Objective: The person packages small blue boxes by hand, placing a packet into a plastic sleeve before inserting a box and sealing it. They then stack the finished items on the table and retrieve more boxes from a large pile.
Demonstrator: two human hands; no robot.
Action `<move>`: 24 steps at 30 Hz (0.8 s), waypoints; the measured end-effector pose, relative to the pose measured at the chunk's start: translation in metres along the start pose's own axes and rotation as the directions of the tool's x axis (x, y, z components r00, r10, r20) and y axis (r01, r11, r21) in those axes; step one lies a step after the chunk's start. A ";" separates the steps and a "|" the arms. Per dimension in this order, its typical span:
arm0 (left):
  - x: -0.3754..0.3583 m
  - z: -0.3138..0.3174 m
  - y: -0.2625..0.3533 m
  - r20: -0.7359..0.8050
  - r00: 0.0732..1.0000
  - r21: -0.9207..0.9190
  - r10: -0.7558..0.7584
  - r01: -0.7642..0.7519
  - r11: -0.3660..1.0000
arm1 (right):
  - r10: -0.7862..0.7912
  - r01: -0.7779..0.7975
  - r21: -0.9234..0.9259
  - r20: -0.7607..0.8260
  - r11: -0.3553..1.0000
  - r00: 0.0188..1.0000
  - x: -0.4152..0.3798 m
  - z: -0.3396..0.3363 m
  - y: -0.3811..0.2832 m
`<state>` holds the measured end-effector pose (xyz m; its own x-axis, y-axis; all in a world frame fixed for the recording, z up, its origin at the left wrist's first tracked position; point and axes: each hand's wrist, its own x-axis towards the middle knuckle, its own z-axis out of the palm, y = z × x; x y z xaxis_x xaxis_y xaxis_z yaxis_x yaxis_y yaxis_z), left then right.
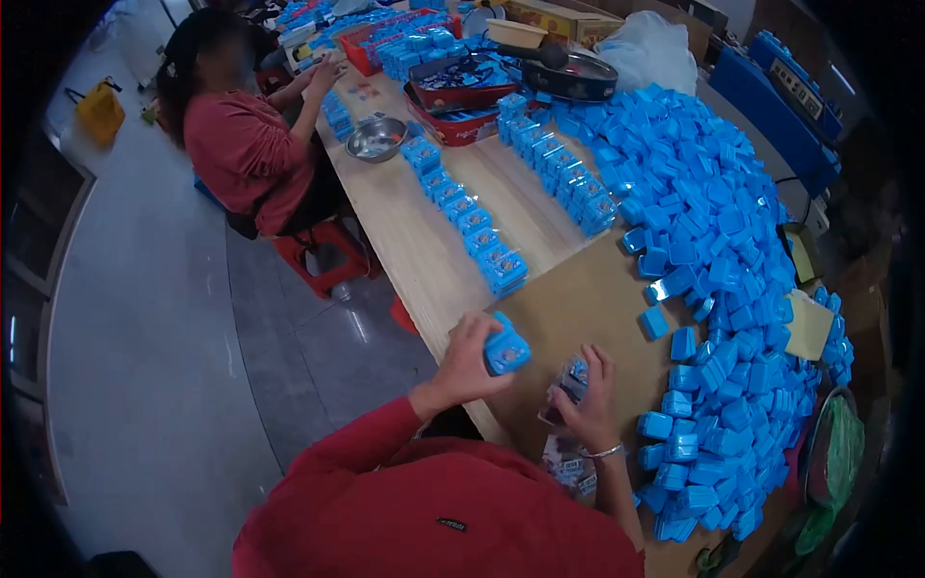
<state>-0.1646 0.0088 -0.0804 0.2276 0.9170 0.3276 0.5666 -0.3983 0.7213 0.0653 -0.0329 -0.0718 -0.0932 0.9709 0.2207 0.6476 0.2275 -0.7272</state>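
Observation:
My left hand (464,364) is closed around a small blue plastic box (507,350) with a printed picture on its face, held over the table's near edge. To its right, my right hand (590,409) grips a small clear plastic piece (553,414); dark and blue printed bits show beside the fingers, and I cannot make out exactly what they are. Below that hand lie several small printed packets (570,469), partly covered by the wrist. Past my left hand, a row of stacked blue boxes with pictures (475,223) runs away along the table.
A large heap of plain blue boxes (718,241) covers the right side. A second row of boxes (561,169) stands near it. Farther back are a metal bowl (377,140), red baskets (462,125) and a pan (570,79). A person in red (246,144) sits at the left.

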 end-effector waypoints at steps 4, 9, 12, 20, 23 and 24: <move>0.077 -0.085 -0.041 -0.190 0.978 0.189 0.088 -0.051 0.981 | 0.011 -0.009 -0.054 0.025 0.998 1.000 0.005 -0.007 0.001; 0.184 -0.112 -0.124 -0.177 0.960 0.395 0.217 -0.133 0.909 | 0.030 -0.029 -0.074 0.022 0.997 0.999 0.010 -0.008 0.002; 0.214 -0.103 -0.152 -0.155 0.967 0.476 0.202 -0.106 0.873 | 0.045 -0.045 -0.069 0.004 0.997 0.999 0.007 -0.009 0.005; 0.226 -0.097 -0.188 -0.050 0.961 0.745 0.271 -0.145 0.651 | 0.150 -0.157 -0.130 -0.060 0.979 0.987 -0.016 -0.036 0.019; 0.223 -0.090 -0.163 0.065 0.945 0.764 0.321 -0.255 0.593 | 0.172 -0.208 -0.230 -0.165 0.951 0.971 -0.029 -0.070 0.026; 0.209 -0.078 -0.118 0.049 0.932 0.785 0.360 -0.259 0.563 | 0.136 -0.185 -0.234 -0.210 0.955 0.968 -0.032 -0.081 0.031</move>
<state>-0.2455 0.2459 -0.0494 0.4546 0.7123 0.5348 0.8818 -0.4445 -0.1575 0.1491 -0.0634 -0.0490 0.1566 0.9552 0.2512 0.8121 0.0202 -0.5831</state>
